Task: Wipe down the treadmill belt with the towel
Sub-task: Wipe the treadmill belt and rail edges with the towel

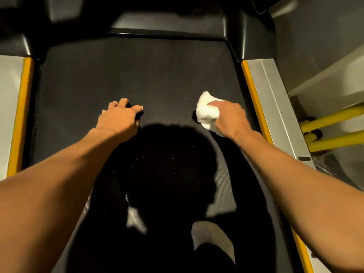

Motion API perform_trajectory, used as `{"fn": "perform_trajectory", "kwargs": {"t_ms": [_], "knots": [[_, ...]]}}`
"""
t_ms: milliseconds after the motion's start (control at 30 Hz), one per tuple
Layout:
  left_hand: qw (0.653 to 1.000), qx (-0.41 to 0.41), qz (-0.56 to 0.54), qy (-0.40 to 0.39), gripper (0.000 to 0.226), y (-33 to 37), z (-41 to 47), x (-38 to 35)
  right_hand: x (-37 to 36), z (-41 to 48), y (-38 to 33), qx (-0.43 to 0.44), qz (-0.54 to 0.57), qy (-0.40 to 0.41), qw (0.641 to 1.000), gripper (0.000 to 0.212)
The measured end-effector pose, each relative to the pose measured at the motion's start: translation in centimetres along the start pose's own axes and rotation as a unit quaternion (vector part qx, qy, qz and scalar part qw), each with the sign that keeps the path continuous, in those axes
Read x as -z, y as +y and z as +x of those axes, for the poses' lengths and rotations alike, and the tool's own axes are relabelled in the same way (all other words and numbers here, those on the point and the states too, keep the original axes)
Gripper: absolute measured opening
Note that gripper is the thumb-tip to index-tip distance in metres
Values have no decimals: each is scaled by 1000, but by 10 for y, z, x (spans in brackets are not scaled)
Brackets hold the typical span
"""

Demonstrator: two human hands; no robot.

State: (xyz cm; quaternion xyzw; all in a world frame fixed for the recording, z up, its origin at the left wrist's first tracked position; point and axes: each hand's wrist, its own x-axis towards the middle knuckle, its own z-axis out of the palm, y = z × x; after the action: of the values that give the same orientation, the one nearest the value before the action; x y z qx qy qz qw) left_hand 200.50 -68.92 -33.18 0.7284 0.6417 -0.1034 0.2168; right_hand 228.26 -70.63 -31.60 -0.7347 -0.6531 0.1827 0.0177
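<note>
The white towel (pixel 207 112) lies bunched on the dark treadmill belt (pixel 137 75), toward its right side. The right hand (pixel 229 117) grips the towel, fingers curled round it, pressing it to the belt. The left hand (pixel 120 117) rests on the belt well apart from the towel, fingers spread, tips touching the surface. Yellow strips (pixel 254 95) and grey side rails (pixel 275 99) flank the belt. The person's shadow (pixel 167 164) falls between the 2 arms.

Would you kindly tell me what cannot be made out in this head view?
Head view, belt: the person's shadow blackens its near half, so dirt cannot be judged.
Towel: the right hand gripping it covers its near part.
Left hand: its palm faces the belt, unseen.
Treadmill front: cut by the top edge.
</note>
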Motion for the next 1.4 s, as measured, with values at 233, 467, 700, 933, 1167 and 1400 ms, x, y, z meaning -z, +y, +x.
{"fn": "perform_trajectory", "kwargs": {"t_ms": [233, 467, 700, 933, 1167, 1400], "knots": [[997, 41, -64, -3, 45, 13, 3, -4, -27, -59, -56, 175, 60, -86, 979, 41], [996, 42, -81, 5, 55, 6, 1, -9, 25, 19, 33, -93, -6, 69, 993, 36], [995, 18, -96, 5, 54, -2, -1, -7, -34, -99, -60, 116, 107, -101, 982, 35], [991, -9, -122, 56, 49, -15, -26, -11, 3, -15, -24, -20, 10, 61, 998, 39], [996, 11, -76, 47, 48, -31, -38, -12, -38, -105, -84, 226, 114, -172, 952, 16], [994, -2, -84, 71, 46, -50, -43, -20, -21, 2, -66, 68, -6, 28, 997, 28]]}}
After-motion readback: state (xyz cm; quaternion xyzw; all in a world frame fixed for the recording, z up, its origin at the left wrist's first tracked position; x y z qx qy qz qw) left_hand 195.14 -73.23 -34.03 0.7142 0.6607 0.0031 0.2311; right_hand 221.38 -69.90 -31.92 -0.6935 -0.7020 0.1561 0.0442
